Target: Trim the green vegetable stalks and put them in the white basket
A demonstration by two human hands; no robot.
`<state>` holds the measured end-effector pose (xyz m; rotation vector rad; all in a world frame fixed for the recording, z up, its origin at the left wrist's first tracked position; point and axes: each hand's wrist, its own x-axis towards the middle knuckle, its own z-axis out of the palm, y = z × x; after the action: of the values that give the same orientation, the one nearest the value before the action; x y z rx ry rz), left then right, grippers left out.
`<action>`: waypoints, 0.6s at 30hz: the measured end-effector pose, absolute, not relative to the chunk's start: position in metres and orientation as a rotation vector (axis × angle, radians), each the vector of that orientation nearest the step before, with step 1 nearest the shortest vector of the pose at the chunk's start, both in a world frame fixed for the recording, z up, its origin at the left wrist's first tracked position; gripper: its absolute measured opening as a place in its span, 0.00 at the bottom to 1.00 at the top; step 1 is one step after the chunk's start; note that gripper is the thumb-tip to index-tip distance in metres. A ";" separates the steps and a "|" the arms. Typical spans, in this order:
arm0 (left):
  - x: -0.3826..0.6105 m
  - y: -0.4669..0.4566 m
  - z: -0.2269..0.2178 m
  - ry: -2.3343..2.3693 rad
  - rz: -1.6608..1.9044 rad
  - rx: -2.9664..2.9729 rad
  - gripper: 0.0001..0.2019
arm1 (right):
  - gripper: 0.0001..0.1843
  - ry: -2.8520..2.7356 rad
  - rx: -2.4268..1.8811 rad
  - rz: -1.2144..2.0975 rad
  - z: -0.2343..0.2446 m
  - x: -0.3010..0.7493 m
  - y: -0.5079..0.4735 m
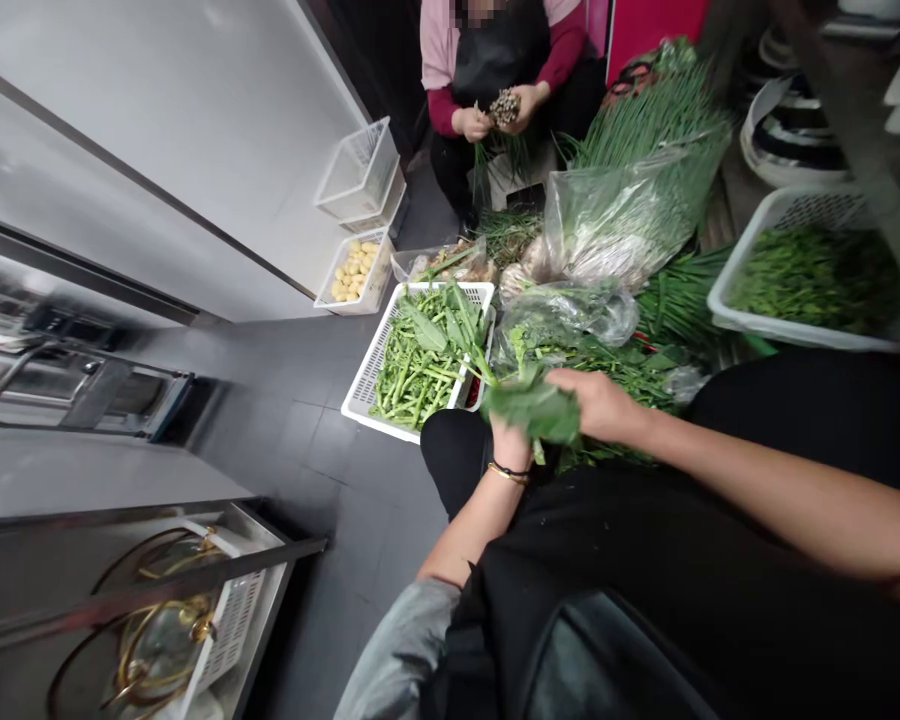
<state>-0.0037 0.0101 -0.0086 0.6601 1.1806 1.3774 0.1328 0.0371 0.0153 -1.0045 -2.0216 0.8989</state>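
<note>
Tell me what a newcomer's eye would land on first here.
The left hand and right hand grip leafy greens at centre. Just beyond them, a white basket holds green stems. At the far side of the floor, a co-worker holds a bundle of stalks.

Ahead of you: white basket (367, 380) w/ green stems; smaller basket (381, 283) w/ yellow pieces by steel cabinet (195, 150); plastic bag (615, 225) over long green stalks; co-worker (495, 55) opposite, holding bundle.
</note>
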 end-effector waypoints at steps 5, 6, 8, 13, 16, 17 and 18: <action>-0.002 0.000 -0.003 1.216 1.279 0.928 0.17 | 0.24 -1.530 -1.234 1.398 0.009 0.134 0.074; 0.000 -0.002 -0.004 1.257 1.275 0.986 0.17 | 0.23 -1.531 -1.254 1.415 0.009 0.131 0.078; 0.003 -0.005 -0.007 1.305 1.266 1.014 0.18 | 0.23 -1.580 -1.322 1.309 0.012 0.124 0.078; -0.017 0.019 -0.008 1.236 1.279 0.635 0.19 | 0.18 -1.784 -1.127 0.830 0.013 0.120 0.046; -0.073 0.054 0.001 1.381 1.352 0.557 0.16 | 0.20 -1.909 -1.169 0.970 -0.008 0.147 0.029; -0.097 0.066 0.006 1.508 1.353 0.597 0.14 | 0.19 -1.978 -1.246 0.988 -0.020 0.161 0.026; -0.122 0.077 0.012 1.679 1.340 0.665 0.12 | 0.17 -2.087 -1.324 0.993 -0.032 0.175 0.024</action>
<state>-0.1224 0.0770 0.0115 0.6649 1.6789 1.3403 0.1752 0.0238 -0.0325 -1.3236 -2.0870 0.9932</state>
